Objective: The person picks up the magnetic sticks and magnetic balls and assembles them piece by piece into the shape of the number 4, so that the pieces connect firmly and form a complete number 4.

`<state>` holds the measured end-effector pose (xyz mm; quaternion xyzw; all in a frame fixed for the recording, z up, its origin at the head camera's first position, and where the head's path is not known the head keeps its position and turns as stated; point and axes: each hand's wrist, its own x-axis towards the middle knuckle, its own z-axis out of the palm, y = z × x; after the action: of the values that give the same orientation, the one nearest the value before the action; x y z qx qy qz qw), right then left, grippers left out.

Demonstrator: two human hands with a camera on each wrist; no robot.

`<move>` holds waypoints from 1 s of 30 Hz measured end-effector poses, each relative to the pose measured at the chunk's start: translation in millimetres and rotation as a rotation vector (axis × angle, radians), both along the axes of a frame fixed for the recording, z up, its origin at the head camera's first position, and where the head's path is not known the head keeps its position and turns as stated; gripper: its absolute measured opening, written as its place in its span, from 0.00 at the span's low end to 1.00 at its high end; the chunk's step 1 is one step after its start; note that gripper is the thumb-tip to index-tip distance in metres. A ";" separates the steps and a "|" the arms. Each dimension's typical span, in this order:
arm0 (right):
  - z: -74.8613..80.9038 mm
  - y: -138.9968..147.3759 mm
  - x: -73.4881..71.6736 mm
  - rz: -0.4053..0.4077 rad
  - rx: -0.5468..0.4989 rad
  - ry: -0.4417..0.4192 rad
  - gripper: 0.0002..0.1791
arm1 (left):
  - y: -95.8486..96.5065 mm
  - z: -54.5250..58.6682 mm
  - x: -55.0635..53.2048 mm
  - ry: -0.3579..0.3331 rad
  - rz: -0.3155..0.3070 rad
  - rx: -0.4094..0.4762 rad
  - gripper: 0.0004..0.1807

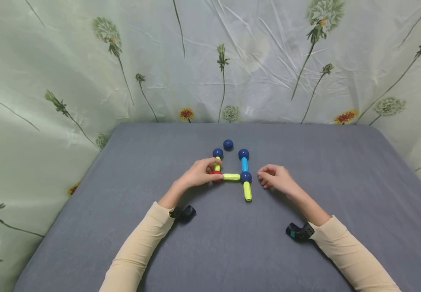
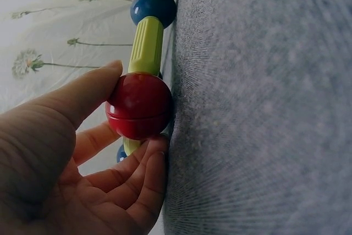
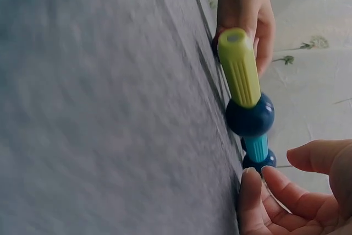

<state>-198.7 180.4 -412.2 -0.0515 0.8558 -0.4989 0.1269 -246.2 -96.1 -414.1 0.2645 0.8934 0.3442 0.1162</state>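
A joined figure of magnetic balls and rods lies on the grey table. My left hand holds its red ball, thumb on one side and fingers curled on the other. From that ball one yellow-green rod runs back to a blue ball. A second yellow-green rod leads right to another blue ball. There a light-blue rod points back to a blue ball, and a yellow-green rod points forward, its end free. My right hand hovers just right of this, fingers loosely bent, holding nothing.
A loose blue ball sits behind the figure, between its two back ends. The grey cloth-covered table reaches back to a hanging curtain printed with dandelions. Both wrists wear black camera straps.
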 end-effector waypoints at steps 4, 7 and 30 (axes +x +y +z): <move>0.6 2.3 -8.0 -0.023 0.016 0.012 0.16 | 0.0 -0.1 0.7 0.010 -0.004 0.005 0.23; -0.1 3.6 -13.4 -0.035 0.033 0.025 0.16 | 0.1 -0.7 1.7 0.011 -0.010 0.006 0.23; 2.3 -8.7 -49.3 -0.081 0.083 0.065 0.16 | -1.4 -1.6 1.5 -0.003 -0.002 0.021 0.23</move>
<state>-248.1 171.7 -409.9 -0.0277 0.8808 -0.4657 0.0806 -244.6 -97.5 -415.7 0.2660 0.8894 0.3537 0.1149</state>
